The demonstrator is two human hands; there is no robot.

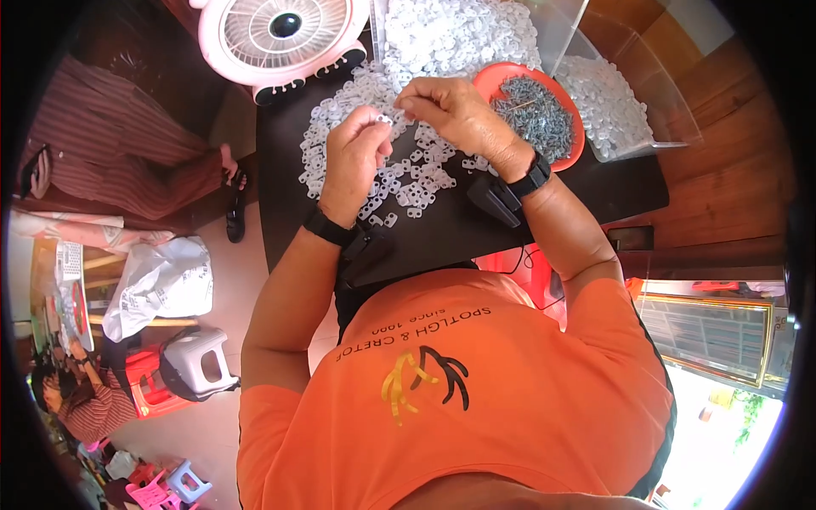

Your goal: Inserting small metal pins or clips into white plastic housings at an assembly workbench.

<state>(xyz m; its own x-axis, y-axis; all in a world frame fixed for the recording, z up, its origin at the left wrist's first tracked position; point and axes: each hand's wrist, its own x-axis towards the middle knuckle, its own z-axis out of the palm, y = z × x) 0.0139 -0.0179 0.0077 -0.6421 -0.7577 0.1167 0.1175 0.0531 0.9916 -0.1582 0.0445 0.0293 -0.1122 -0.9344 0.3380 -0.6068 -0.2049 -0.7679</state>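
Over a dark table, my left hand (351, 157) is closed, pinching a small white plastic piece with dark holes (384, 120) between thumb and fingertips. Just to its right, my right hand (450, 106) has its thumb and fingertips pressed together; whatever they hold is too small to make out. The two hands are close but apart. Beneath and around them spreads a loose heap of similar white plastic pieces (412, 183). By my right wrist stands a red bowl (580, 136) filled with thin grey metal pieces (535, 119).
Behind the heap, a clear bin holds many white pieces (459, 34). Another clear container (671, 110) with white pieces stands at the right. A pink fan (285, 25) is at the back left. Off to the left are another person (93, 399) and stools (200, 361).
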